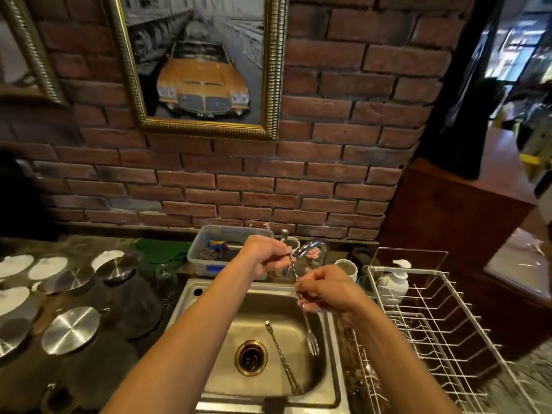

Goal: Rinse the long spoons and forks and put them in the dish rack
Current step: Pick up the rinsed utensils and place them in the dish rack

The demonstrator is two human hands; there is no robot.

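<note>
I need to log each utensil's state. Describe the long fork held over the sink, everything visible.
The long, thin silvery metal fork with a twisted handle hangs nearly upright over the steel sink basin, tines down and handle top leaning slightly left. Its tines are near the basin's right wall, though contact cannot be judged. The left hand pinches the handle's top end; the right hand has its grip around the middle. No water stream is visible on it.

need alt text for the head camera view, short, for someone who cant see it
Two bare hands, left hand and right hand, hold a long twisted-handle metal fork tines-down over a stainless steel sink. A second long twisted metal utensil lies in the basin, and a white wire dish rack stands to the right.
</note>
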